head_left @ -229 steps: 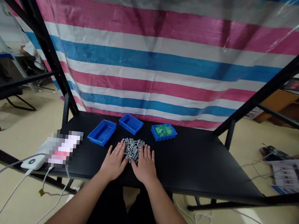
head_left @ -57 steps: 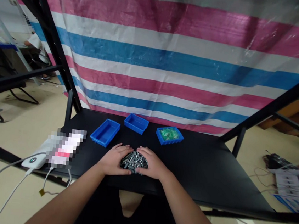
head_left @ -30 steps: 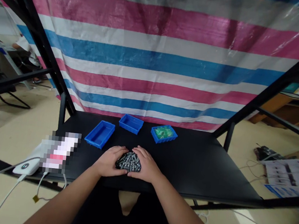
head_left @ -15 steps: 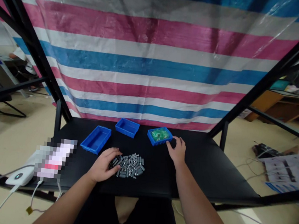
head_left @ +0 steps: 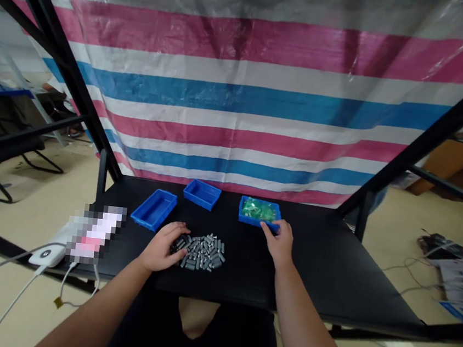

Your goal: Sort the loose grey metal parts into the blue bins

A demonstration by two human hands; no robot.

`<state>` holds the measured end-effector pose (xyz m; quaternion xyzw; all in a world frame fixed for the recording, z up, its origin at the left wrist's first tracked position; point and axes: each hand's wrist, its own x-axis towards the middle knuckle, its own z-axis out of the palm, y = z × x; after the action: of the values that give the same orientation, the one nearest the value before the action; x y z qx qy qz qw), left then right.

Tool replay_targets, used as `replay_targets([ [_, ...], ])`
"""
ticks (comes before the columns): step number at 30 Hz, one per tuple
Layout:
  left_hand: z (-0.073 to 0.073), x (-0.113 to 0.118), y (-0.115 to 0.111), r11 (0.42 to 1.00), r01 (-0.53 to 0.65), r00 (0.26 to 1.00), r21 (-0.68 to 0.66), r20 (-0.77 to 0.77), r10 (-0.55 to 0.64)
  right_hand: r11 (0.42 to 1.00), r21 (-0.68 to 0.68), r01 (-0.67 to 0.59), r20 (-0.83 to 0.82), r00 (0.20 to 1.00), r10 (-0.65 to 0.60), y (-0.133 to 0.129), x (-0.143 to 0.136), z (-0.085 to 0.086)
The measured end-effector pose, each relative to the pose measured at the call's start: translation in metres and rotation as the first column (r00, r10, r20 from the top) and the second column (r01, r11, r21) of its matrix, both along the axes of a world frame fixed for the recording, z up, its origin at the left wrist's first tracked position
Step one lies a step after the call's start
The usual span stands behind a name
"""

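Note:
A heap of small grey cylindrical parts [head_left: 202,252] lies on the black table near its front edge. My left hand [head_left: 165,246] rests at the heap's left side, fingers apart and curved around its edge. At the right, my right hand [head_left: 279,239] grips the near right corner of a blue tray [head_left: 247,218], thumb on the front wall. Green pieces [head_left: 259,209] in clear wrapping fill that tray. Two other blue trays stand behind the heap, one at the left [head_left: 154,209] and one at the middle back [head_left: 201,194]; nothing shows inside either.
A white device [head_left: 47,253] with cables and a blurred, pixelated object [head_left: 96,235] lie at the table's left end. Black frame bars [head_left: 362,216] rise at both sides. A striped sheet [head_left: 239,100] hangs behind the black table [head_left: 328,277].
The tray with green pieces has turned so its front faces me more squarely, and it has shifted right with my right hand. My left hand stays by the heap. The camera view has shifted slightly.

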<state>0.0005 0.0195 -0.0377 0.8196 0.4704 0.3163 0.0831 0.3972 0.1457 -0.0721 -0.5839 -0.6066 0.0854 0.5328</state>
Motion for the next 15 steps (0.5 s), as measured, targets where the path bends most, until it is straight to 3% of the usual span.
replay_targets([
  [4,-0.002,0.003,-0.001,0.995,-0.046,0.998,0.085,0.048,0.042,0.998,0.065,-0.013,-0.196,0.980,0.026,-0.008,-0.012,0.001],
  [9,0.008,0.033,-0.011,0.969,-0.178,0.966,0.169,0.218,0.139,0.989,0.146,-0.026,-0.164,0.985,0.050,-0.018,-0.021,0.003],
  [15,0.018,0.069,-0.035,0.986,-0.079,0.967,0.149,0.254,0.039,0.985,0.174,0.025,-0.179,0.984,0.007,-0.023,-0.020,0.005],
])
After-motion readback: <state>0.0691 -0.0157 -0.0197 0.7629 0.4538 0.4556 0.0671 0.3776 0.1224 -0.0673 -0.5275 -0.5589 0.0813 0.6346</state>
